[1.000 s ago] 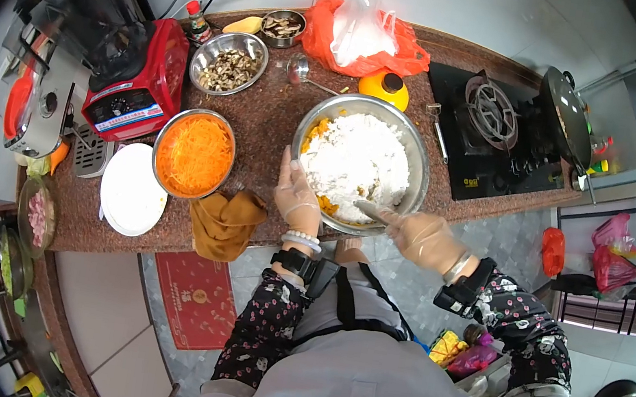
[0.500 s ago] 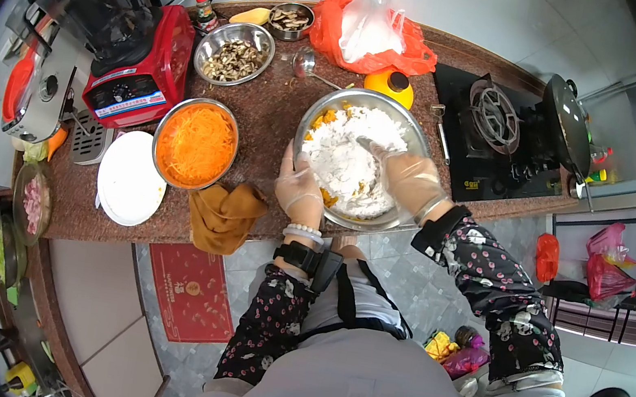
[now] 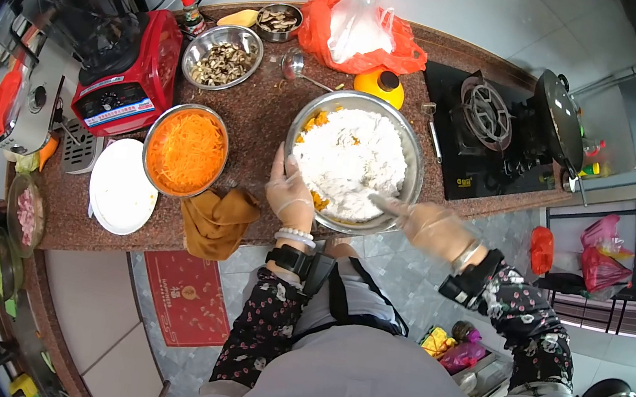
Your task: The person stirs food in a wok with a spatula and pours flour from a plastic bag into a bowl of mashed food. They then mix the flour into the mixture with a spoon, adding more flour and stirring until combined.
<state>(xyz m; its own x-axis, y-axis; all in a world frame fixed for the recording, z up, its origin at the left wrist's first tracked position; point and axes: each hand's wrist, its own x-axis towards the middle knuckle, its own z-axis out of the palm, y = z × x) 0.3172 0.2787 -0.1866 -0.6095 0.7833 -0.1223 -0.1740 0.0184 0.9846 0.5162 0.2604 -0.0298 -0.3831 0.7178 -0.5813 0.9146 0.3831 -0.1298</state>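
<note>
A large metal mixing bowl (image 3: 420,144) stands near the counter's front edge, filled with white flour (image 3: 354,150) over some orange-yellow mash (image 3: 316,121). My left hand (image 3: 290,194), in a clear plastic glove, grips the bowl's left rim. My right hand (image 3: 436,231), also gloved and slightly blurred, is closed around a grey utensil (image 3: 388,205) at the lower right rim. The utensil's end reaches over the flour; its exact kind is hard to make out. Left of the bowl are a bowl of shredded carrot (image 3: 186,152) and a brown cloth (image 3: 217,224).
Behind are a bowl of chopped mushrooms (image 3: 223,63), a ladle (image 3: 293,66), a red bag (image 3: 412,55) and a yellow-orange container (image 3: 381,86). A red blender (image 3: 126,79) and a white plate (image 3: 123,190) stand left. The gas stove (image 3: 486,109) is right.
My right hand has moved right and toward me, from over the flour to the bowl's rim, bringing the utensil along. My left hand stays on the bowl. The view has shifted slightly.
</note>
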